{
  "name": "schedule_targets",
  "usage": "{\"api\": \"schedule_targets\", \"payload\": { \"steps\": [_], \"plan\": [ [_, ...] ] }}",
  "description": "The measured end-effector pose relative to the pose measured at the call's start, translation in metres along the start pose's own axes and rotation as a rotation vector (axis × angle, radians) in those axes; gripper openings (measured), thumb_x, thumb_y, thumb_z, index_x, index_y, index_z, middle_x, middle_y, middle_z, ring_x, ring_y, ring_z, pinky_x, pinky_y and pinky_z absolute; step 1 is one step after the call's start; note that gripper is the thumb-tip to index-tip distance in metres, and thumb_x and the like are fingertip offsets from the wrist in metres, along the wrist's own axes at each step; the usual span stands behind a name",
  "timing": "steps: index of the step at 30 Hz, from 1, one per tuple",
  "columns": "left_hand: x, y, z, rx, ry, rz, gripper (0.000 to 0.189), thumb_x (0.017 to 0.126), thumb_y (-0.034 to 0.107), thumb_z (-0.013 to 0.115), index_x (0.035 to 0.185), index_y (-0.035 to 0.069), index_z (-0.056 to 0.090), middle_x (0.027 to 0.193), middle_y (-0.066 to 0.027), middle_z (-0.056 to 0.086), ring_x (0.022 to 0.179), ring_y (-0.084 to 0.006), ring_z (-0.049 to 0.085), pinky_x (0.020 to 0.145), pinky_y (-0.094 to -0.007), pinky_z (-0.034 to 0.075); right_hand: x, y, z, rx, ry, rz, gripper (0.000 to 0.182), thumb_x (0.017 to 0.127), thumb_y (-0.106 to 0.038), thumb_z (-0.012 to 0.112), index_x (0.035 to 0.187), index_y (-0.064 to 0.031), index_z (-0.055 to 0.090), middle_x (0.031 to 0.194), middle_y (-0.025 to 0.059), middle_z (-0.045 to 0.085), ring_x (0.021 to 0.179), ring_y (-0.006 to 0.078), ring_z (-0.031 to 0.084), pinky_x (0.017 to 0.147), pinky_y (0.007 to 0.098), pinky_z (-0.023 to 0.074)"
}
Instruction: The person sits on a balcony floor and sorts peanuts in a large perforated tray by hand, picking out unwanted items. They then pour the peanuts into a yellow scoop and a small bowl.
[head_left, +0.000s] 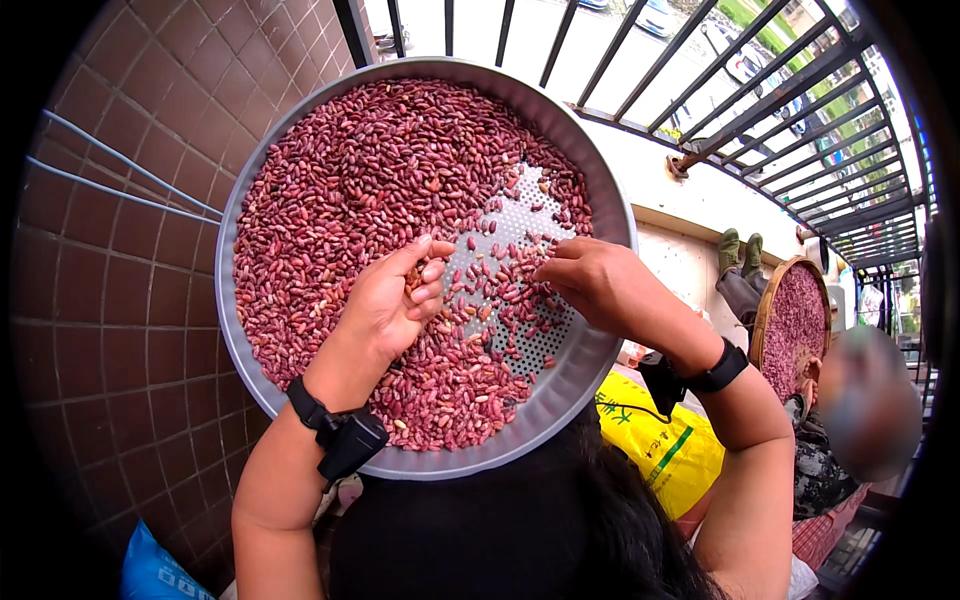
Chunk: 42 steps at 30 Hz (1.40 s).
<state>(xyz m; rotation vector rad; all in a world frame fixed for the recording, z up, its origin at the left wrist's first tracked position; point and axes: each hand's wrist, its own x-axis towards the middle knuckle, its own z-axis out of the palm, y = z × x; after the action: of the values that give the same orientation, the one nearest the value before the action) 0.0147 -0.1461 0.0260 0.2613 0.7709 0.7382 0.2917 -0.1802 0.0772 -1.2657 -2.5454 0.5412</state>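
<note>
A large round grey sieve (611, 225) with a perforated metal bottom lies before me, full of speckled red kidney beans (360, 165). The beans are heaped deep at the left and far side. At the right, they lie thin over the bare holes. My left hand (394, 300) is palm up above the heap, its fingers curled around a few brownish beans. Over the thin scatter, my right hand (592, 281) points its bent fingers down at the beans. Its fingertips are partly hidden, so whether it pinches one cannot be told.
A brown tiled wall (120, 285) rises at the left, with pale blue cords (135, 176). Black metal railing (720, 112) curves along the far right. A yellow printed bag (667, 442) lies beneath my right arm. At the right, another person holds a woven basket (759, 330) of beans.
</note>
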Motion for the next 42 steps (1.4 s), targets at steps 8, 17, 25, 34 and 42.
{"api": "schedule_targets", "payload": {
  "steps": [8,17,25,34,42],
  "plan": [
    [-0.001,0.003,-0.002,0.021,0.007,0.07,0.034,0.107,0.023,0.046,0.122,-0.005,0.055,0.072,0.0024,0.044,0.057,-0.0052,0.038,0.048,-0.0186,0.032,0.038,-0.009,-0.012,-0.114,-0.059,-0.105,0.006,0.085,-0.008,0.063,0.088,-0.0047,0.067,0.08,0.011,0.059,0.08,0.031,0.063,0.068,0.0426,0.0513],
    [-0.003,0.001,-0.001,0.024,0.01,0.063,0.033,0.105,0.021,0.047,0.124,-0.005,0.056,0.072,0.0026,0.045,0.055,-0.0053,0.038,0.047,-0.0191,0.032,0.091,-0.005,0.024,-0.21,-0.134,-0.235,0.017,0.081,-0.007,0.061,0.096,-0.0032,0.069,0.086,0.0115,0.066,0.084,0.0303,0.068,0.069,0.0414,0.0547],
    [-0.004,-0.001,-0.004,0.032,0.011,0.078,0.032,0.105,0.02,0.046,0.12,-0.006,0.059,0.073,0.0015,0.048,0.054,-0.0057,0.037,0.048,-0.0192,0.032,0.088,-0.008,0.028,-0.088,-0.088,-0.173,0.009,0.079,-0.007,0.063,0.084,-0.0014,0.058,0.082,0.0133,0.059,0.077,0.0344,0.064,0.066,0.0447,0.0521],
    [-0.003,-0.005,-0.004,0.013,-0.007,0.084,0.033,0.104,0.019,0.047,0.119,-0.007,0.06,0.073,0.0014,0.048,0.052,-0.0051,0.036,0.046,-0.0184,0.031,0.054,-0.038,0.032,0.066,-0.198,-0.233,0.006,0.083,-0.006,0.061,0.082,0.0002,0.058,0.082,0.016,0.059,0.074,0.0353,0.064,0.067,0.0447,0.0517],
    [0.001,-0.008,-0.006,0.027,-0.027,0.079,0.031,0.104,0.02,0.048,0.114,-0.007,0.06,0.073,0.0009,0.05,0.053,-0.0062,0.039,0.045,-0.0195,0.032,0.041,-0.036,0.038,-0.029,-0.23,-0.151,0.008,0.082,-0.007,0.061,0.082,0.0005,0.06,0.084,0.0162,0.061,0.075,0.0353,0.065,0.067,0.0444,0.0523]
  ]
}}
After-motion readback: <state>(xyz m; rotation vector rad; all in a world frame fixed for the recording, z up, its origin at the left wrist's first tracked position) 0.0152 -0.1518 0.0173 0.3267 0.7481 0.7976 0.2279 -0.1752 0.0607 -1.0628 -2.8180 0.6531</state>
